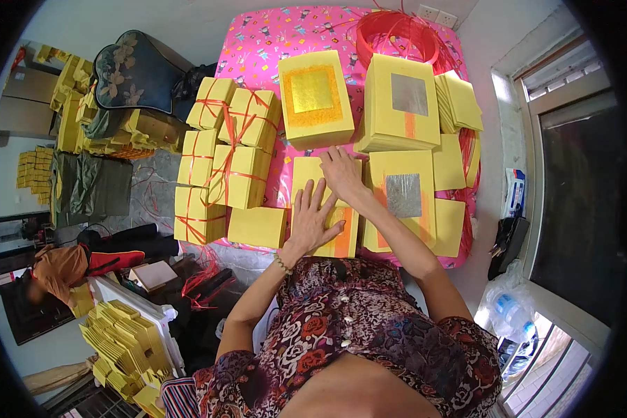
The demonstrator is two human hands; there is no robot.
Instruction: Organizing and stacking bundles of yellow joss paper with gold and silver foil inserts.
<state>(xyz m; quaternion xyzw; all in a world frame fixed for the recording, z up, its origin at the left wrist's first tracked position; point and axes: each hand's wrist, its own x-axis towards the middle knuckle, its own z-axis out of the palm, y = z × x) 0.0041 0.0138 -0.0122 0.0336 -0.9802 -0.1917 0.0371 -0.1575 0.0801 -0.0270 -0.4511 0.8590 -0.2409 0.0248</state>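
My left hand (312, 217) lies flat with fingers spread on a stack of yellow paper sheets (305, 168) close to my body. My right hand (342, 174) rests on the far part of the same stack, palm down, fingers extended. Part of an orange patch shows beneath my hands. Just beyond is a yellow paper stack with a gold square (313, 93) framed in orange. To the right stand a stack with a silver square (409, 95) and a nearer one with a silver square (403, 196). Neither hand grips anything.
Bundles of yellow paper tied with red strips (246, 177) fill the left side of the pink patterned table cover (265, 38). Coiled red strips (397, 42) lie at the far right. At the lower left, a person in brown (61, 272) works near more yellow stacks (129, 341).
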